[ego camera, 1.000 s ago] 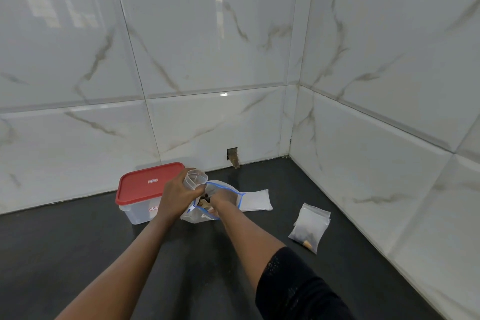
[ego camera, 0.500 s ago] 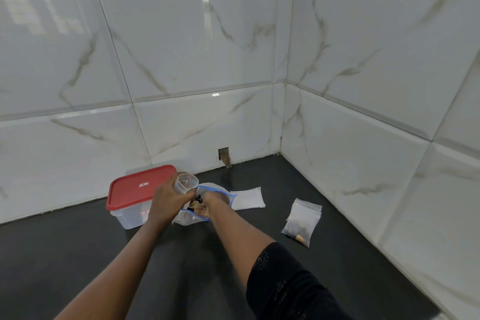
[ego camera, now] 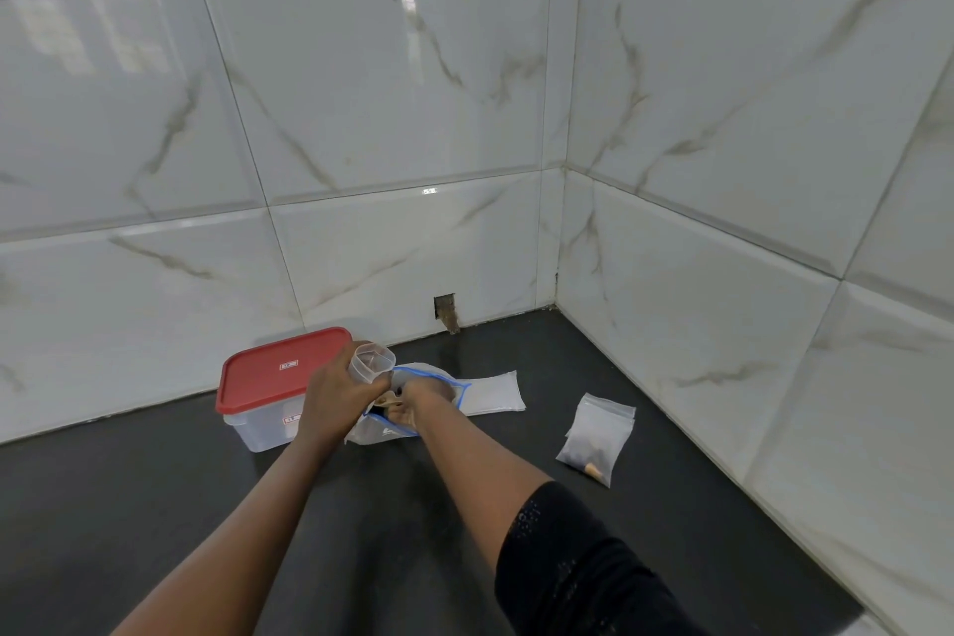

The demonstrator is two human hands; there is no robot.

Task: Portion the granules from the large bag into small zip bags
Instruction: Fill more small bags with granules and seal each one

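The left hand [ego camera: 340,390] grips a clear cup [ego camera: 370,363] over the large bag [ego camera: 377,431] on the dark bench [ego camera: 155,491]. The right hand [ego camera: 418,400] pinches the bag's blue-edged mouth. A filled small bag [ego camera: 596,434] lies well to the right.

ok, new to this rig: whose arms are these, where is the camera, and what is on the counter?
There is no robot here. These are a person's two bare hands, filmed by one wide-angle camera worn on their head, looking forward and down. Every picture comes from that same view.

The left hand grips a small clear plastic cup. The right hand reaches into the mouth of the large clear bag with a blue zip edge; what its fingers hold is hidden.

On the black counter stand a clear plastic box with a red lid, a flat whitish small bag and, nearer the right wall, a small clear zip bag with dark contents.
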